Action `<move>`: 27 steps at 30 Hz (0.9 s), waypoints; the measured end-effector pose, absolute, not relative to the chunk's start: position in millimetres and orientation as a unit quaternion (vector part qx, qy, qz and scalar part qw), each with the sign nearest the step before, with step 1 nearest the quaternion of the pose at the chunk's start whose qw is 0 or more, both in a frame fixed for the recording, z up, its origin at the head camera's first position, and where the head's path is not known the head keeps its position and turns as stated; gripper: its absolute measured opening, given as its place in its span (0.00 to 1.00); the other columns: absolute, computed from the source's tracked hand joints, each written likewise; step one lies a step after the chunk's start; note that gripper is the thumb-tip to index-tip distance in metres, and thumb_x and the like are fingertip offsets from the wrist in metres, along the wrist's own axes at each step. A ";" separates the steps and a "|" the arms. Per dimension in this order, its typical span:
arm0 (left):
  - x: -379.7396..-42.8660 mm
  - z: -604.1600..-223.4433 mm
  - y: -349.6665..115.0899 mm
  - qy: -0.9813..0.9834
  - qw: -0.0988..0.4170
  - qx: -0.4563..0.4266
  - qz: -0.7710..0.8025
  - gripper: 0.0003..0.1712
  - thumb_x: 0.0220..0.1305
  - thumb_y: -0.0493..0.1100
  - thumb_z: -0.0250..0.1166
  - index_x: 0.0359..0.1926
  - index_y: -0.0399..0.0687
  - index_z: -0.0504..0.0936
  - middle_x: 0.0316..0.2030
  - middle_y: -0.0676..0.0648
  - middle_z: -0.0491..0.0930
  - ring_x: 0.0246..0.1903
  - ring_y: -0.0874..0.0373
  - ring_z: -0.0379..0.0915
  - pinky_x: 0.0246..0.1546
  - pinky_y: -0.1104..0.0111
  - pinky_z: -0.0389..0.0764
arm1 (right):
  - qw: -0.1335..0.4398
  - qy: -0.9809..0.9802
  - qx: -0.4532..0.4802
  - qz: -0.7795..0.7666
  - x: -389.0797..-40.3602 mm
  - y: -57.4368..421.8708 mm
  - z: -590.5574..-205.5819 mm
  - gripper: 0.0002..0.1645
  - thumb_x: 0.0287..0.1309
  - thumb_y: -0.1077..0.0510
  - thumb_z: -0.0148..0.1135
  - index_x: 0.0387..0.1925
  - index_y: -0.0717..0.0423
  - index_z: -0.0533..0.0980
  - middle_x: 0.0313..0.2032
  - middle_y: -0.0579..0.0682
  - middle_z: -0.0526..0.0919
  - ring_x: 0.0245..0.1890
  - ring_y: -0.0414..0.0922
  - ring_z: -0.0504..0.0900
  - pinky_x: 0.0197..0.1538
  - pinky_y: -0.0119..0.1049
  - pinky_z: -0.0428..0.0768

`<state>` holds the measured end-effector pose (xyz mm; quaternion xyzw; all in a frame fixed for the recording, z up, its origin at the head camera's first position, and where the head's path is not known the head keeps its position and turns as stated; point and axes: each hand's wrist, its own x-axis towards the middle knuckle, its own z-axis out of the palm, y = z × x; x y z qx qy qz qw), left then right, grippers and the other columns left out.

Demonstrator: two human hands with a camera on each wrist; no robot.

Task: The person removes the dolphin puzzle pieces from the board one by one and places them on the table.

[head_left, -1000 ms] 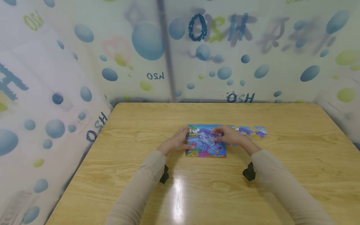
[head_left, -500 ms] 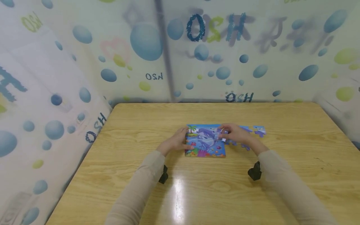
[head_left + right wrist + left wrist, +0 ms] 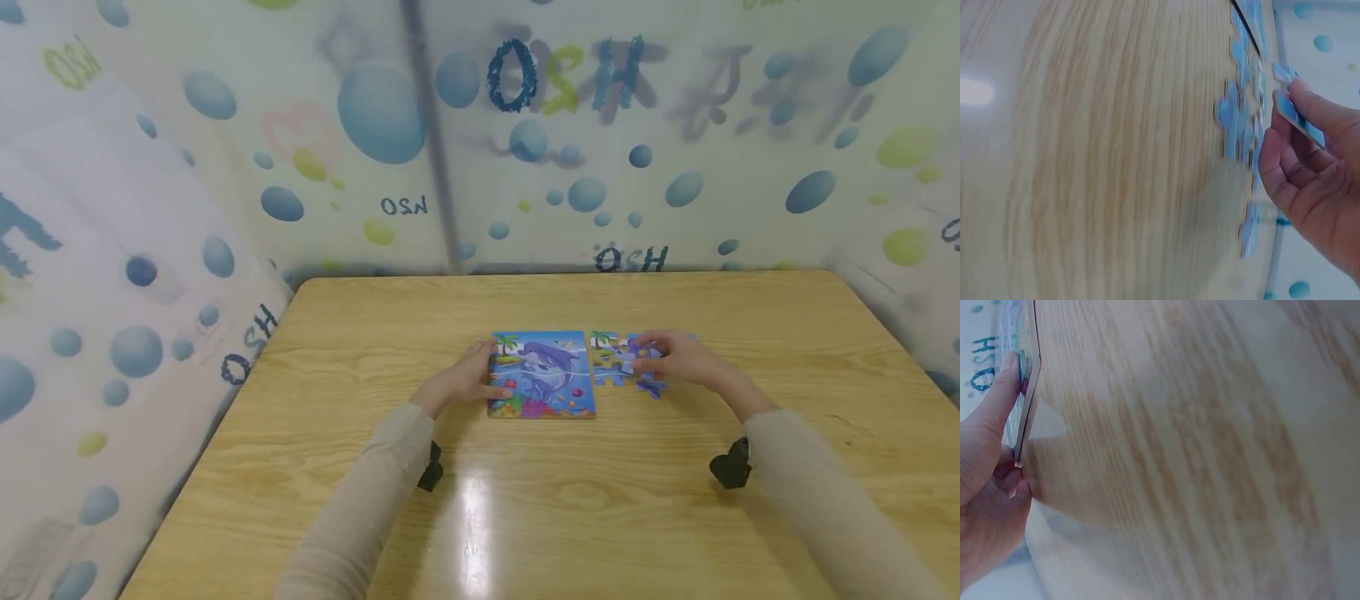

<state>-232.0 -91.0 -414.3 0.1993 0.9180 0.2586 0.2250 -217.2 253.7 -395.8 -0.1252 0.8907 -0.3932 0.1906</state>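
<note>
A dolphin picture puzzle board (image 3: 543, 367) lies flat on the table. My left hand (image 3: 456, 387) holds its left edge; in the left wrist view the thumb (image 3: 1007, 390) lies on top of the board's edge (image 3: 1032, 359) and the other fingers curl against its side. Right of the board, my right hand (image 3: 688, 358) is over several loose puzzle pieces (image 3: 606, 360). In the right wrist view, thumb and fingers pinch a blue puzzle piece (image 3: 1286, 106), raised off the table. Part of that piece is hidden behind the thumb.
The wooden table (image 3: 570, 500) extends around the puzzle. Behind it hangs a bubble-patterned wall covering (image 3: 615, 150). One separate piece (image 3: 1249, 231) lies apart from the cluster in the right wrist view. Dark wrist mounts (image 3: 731, 464) show below the sleeves.
My right hand has moved right, off the board and over the loose pieces, uncovering the board's right side. The left hand keeps its hold on the edge. The head view has shifted slightly.
</note>
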 end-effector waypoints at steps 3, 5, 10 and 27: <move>-231.7 -415.0 -93.1 0.919 0.220 0.198 0.262 0.55 0.55 0.52 0.65 0.70 0.35 0.39 0.69 0.35 0.42 0.70 0.44 0.38 0.71 0.57 0.47 | 0.183 0.891 -0.119 -0.398 -214.5 268.9 -393.2 0.32 0.61 0.54 0.56 0.58 0.73 0.62 0.39 0.63 0.78 0.32 0.42 0.79 0.37 0.36 0.82; -231.4 -414.2 -94.2 0.919 0.218 0.197 0.264 0.55 0.55 0.52 0.65 0.70 0.35 0.40 0.69 0.35 0.43 0.70 0.44 0.38 0.71 0.57 0.47 | 0.190 0.884 -0.118 -0.411 -213.6 278.3 -391.0 0.30 0.63 0.57 0.52 0.58 0.74 0.60 0.35 0.60 0.78 0.29 0.39 0.77 0.34 0.34 0.82; -231.4 -411.9 -95.4 0.917 0.217 0.201 0.266 0.53 0.55 0.52 0.65 0.69 0.34 0.42 0.70 0.35 0.42 0.70 0.44 0.37 0.71 0.56 0.46 | 0.218 0.875 -0.114 -0.417 -211.8 296.8 -387.8 0.25 0.66 0.64 0.43 0.59 0.78 0.57 0.31 0.54 0.78 0.26 0.36 0.74 0.30 0.31 0.78; -233.3 -413.9 -92.8 0.917 0.221 0.207 0.258 0.55 0.55 0.53 0.65 0.69 0.34 0.40 0.70 0.35 0.41 0.70 0.43 0.37 0.71 0.56 0.46 | 0.203 0.919 -0.045 -0.335 -207.1 318.4 -405.6 0.34 0.54 0.51 0.63 0.49 0.75 0.64 0.30 0.56 0.80 0.24 0.39 0.77 0.28 0.32 0.79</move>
